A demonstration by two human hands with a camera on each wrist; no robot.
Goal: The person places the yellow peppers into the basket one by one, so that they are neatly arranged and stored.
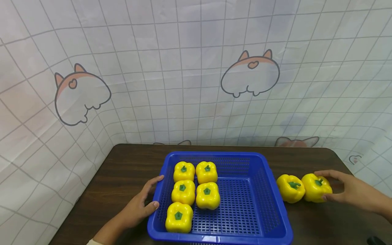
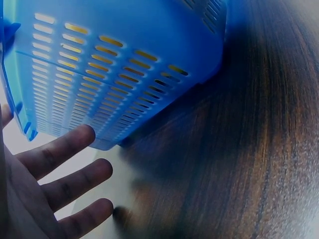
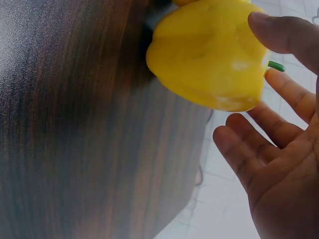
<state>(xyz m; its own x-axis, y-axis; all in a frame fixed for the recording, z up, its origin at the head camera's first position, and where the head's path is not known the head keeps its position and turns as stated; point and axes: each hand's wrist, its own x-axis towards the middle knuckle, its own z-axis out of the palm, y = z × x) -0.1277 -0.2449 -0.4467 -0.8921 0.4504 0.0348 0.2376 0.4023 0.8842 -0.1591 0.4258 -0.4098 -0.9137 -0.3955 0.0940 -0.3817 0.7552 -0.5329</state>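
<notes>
A blue plastic basket stands on the table with several yellow bell peppers in its left half, stems up. My left hand is at the basket's left rim, thumb and forefinger tips against it. In the left wrist view, three fingers of that hand extend loosely beside the slotted wall. To the right of the basket, two more bell peppers sit side by side on the table. My right hand holds the outer bell pepper between thumb and fingers; the inner bell pepper touches its side.
The dark wood-grain table ends at a back edge against a white grid-patterned cloth. A small black object lies at the lower right corner. The basket's right half shows its bare slotted floor.
</notes>
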